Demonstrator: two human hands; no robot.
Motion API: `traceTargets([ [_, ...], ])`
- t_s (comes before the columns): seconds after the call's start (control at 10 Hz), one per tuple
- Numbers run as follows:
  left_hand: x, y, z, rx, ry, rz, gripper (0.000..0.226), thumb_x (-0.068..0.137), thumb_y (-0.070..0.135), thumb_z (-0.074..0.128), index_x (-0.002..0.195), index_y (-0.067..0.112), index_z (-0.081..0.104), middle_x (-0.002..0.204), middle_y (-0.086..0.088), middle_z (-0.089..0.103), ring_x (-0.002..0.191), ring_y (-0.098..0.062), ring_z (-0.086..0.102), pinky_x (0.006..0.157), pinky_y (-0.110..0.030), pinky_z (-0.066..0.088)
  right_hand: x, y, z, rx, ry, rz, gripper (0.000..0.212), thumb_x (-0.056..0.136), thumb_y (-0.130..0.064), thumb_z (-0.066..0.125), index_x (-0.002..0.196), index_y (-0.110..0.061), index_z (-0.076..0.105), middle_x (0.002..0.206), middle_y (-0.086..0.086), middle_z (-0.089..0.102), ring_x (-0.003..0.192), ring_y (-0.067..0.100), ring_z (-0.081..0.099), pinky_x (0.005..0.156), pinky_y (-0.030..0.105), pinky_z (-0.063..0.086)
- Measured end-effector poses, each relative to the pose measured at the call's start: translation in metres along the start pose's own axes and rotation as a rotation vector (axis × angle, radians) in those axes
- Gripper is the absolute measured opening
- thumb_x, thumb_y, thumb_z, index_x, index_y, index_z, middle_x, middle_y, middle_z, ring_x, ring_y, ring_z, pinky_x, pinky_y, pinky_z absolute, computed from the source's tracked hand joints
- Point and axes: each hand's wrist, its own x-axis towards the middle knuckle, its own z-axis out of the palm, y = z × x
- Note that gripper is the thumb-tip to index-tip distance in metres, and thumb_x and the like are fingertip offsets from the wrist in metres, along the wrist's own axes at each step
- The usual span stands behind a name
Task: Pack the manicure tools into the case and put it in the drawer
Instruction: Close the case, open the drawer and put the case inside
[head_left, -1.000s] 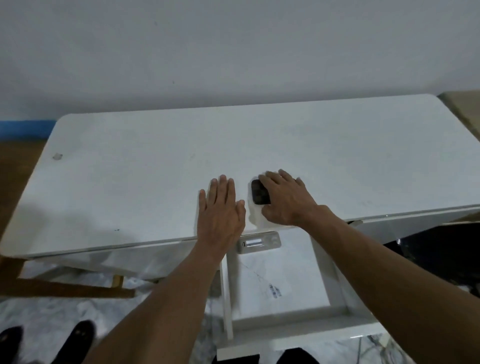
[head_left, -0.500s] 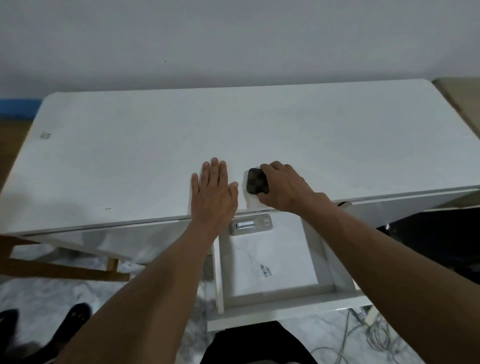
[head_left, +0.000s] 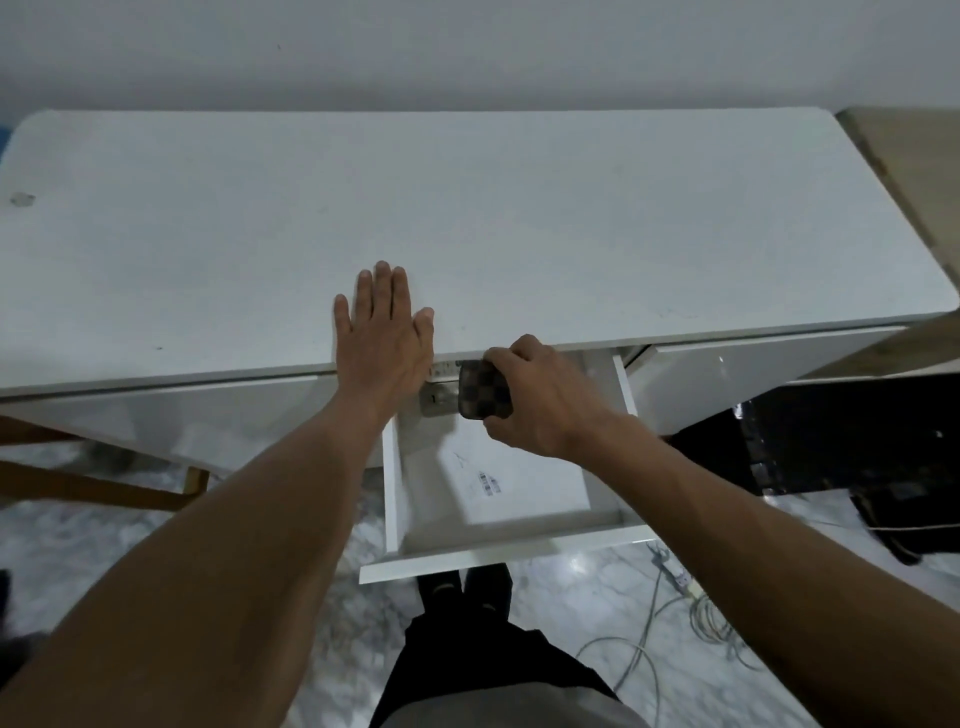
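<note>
A small brown checkered case (head_left: 483, 389) is held by my right hand (head_left: 545, 397), fingers curled round its right side, just below the table's front edge and over the back of the open white drawer (head_left: 400, 483). The case looks closed. My left hand (head_left: 382, 338) lies flat, fingers straight, on the white table top (head_left: 467, 208) near its front edge, left of the drawer. A white sheet with a barcode (head_left: 514, 473) lies on the drawer's floor.
A grey metal lock plate (head_left: 436, 397) sits at the drawer's back left, partly behind the case. Grey cables (head_left: 670, 613) lie on the marble floor at the right. Dark objects (head_left: 831, 441) stand under the table's right end. My legs are below the drawer front.
My right hand has lifted the case off the table top and carried it down over the front edge into the open drawer's space. The left hand stays flat on the table.
</note>
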Motion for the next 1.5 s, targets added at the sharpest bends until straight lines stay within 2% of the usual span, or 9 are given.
traceTargets([
  [0.3, -0.002, 0.001, 0.007, 0.040, 0.047, -0.025, 0.060, 0.102, 0.042, 0.012, 0.154, 0.011, 0.010, 0.162, -0.009, 0.009, 0.149, -0.027, 0.007, 0.119, -0.050, 0.008, 0.007, 0.028, 0.079, -0.061, -0.198, 0.069, 0.061, 0.076, -0.030, 0.068, 0.131, -0.015, 0.045, 0.123, 0.014, 0.045, 0.113, 0.035, 0.046, 0.083, 0.048, 0.052],
  [0.5, -0.001, 0.001, 0.012, 0.070, 0.096, -0.023, 0.060, 0.101, 0.042, 0.011, 0.153, 0.011, 0.014, 0.162, -0.009, 0.013, 0.149, -0.028, 0.011, 0.118, -0.050, 0.010, 0.028, 0.044, 0.121, -0.064, -0.212, 0.092, 0.060, 0.078, -0.027, 0.068, 0.132, -0.013, 0.045, 0.122, 0.015, 0.045, 0.110, 0.035, 0.048, 0.079, 0.047, 0.051],
  [0.7, -0.001, 0.001, 0.014, 0.077, 0.116, -0.031, 0.060, 0.101, 0.041, 0.010, 0.153, 0.012, 0.013, 0.162, -0.008, 0.012, 0.149, -0.026, 0.009, 0.119, -0.050, 0.009, 0.039, 0.054, 0.142, -0.065, -0.227, 0.097, 0.060, 0.077, -0.024, 0.071, 0.130, -0.011, 0.046, 0.124, 0.015, 0.046, 0.111, 0.035, 0.047, 0.083, 0.048, 0.052],
  [1.0, -0.001, 0.002, 0.015, 0.069, 0.120, -0.034, 0.060, 0.101, 0.042, 0.010, 0.153, 0.013, 0.014, 0.162, -0.008, 0.014, 0.149, -0.026, 0.010, 0.119, -0.050, 0.010, 0.042, 0.067, 0.153, -0.028, -0.234, 0.085, 0.060, 0.079, -0.028, 0.072, 0.127, -0.002, 0.047, 0.126, 0.016, 0.048, 0.111, 0.033, 0.048, 0.094, 0.044, 0.049],
  [1.3, -0.001, 0.002, 0.013, 0.064, 0.109, -0.033, 0.060, 0.101, 0.041, 0.010, 0.153, 0.012, 0.015, 0.162, -0.009, 0.014, 0.149, -0.027, 0.010, 0.119, -0.050, 0.010, 0.039, 0.068, 0.148, -0.069, -0.234, 0.074, 0.064, 0.080, -0.039, 0.071, 0.129, -0.006, 0.047, 0.130, 0.012, 0.048, 0.117, 0.031, 0.046, 0.091, 0.045, 0.049],
  [1.4, -0.002, 0.002, 0.011, 0.054, 0.072, -0.042, 0.059, 0.101, 0.041, 0.011, 0.153, 0.013, 0.012, 0.162, -0.008, 0.011, 0.149, -0.025, 0.007, 0.119, -0.050, 0.008, 0.035, 0.065, 0.140, -0.045, -0.217, 0.094, 0.066, 0.083, -0.043, 0.067, 0.134, -0.009, 0.044, 0.135, 0.010, 0.047, 0.123, 0.032, 0.044, 0.096, 0.046, 0.045],
  [1.5, -0.001, 0.005, 0.003, 0.003, -0.007, -0.063, 0.058, 0.103, 0.040, 0.015, 0.154, 0.012, 0.010, 0.163, -0.007, 0.007, 0.150, -0.025, 0.003, 0.120, -0.049, 0.005, 0.026, 0.059, 0.121, 0.090, -0.144, 0.113, 0.056, 0.088, -0.038, 0.060, 0.135, -0.010, 0.045, 0.136, 0.011, 0.050, 0.124, 0.033, 0.044, 0.099, 0.046, 0.045],
])
